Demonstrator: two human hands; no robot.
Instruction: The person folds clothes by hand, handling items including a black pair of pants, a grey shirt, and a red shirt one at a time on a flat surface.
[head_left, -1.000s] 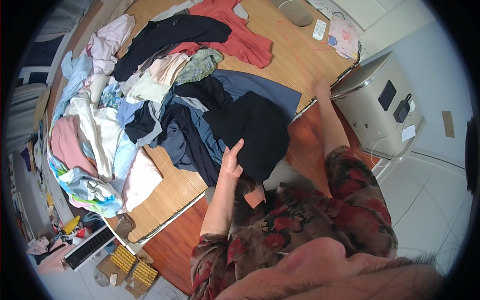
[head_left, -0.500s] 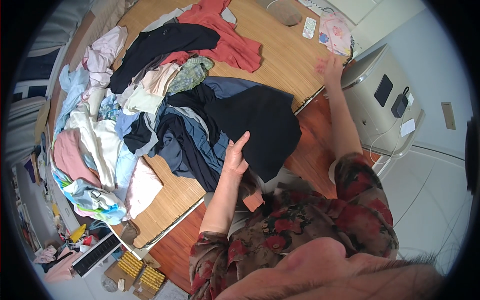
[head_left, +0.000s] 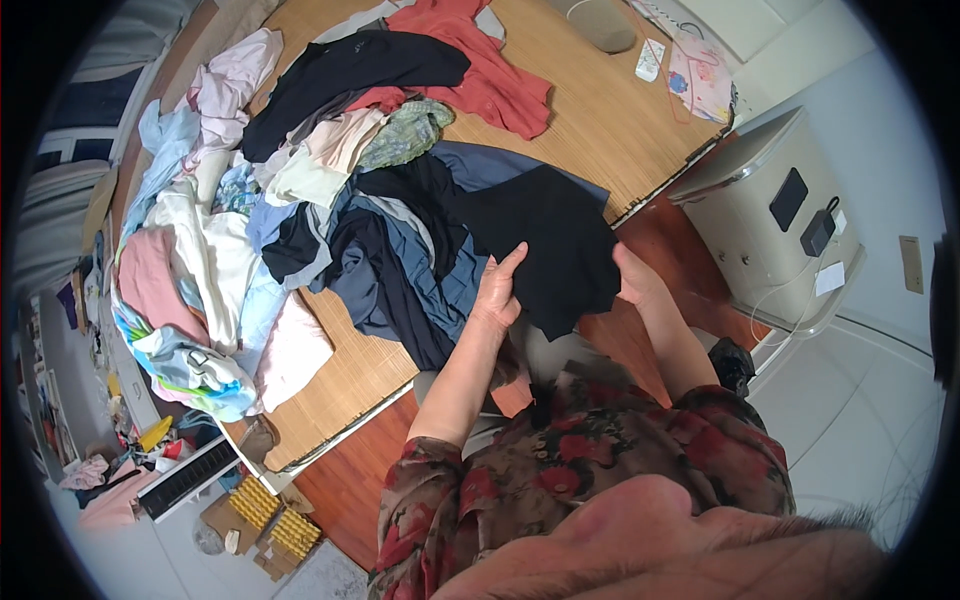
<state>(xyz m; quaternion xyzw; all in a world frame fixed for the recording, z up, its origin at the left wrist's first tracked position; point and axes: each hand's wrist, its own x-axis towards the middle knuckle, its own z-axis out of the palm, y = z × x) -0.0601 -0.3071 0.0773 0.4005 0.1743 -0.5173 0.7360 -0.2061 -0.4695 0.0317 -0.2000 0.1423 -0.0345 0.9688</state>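
Head view: a broad platform topped with a tan woven mat (head_left: 590,100) is stretching out beyond both hands, and a loose heap of clothes (head_left: 215,260) is lying on it to the left of the left hand (head_left: 500,290). Between the hands, a black garment (head_left: 550,240) is spreading out, its far part overlapping slate-blue cloth (head_left: 520,170) ahead of the left hand. It is probably behaving as light, limp fabric, soft rather than stiff, hardly fragile or slippery, and likely to be sagging wherever nothing is supporting it; opposite edges are seeming the surest places to hold, thumb above and fingers below. It is looking plain, matte and evenly dark, fairly flat, with a pointed corner drooping nearest the wearer. The left hand is gripping its near left edge, thumb on top; the right hand (head_left: 635,275) is meeting its right edge, though whether those fingers are closing on cloth I cannot tell.
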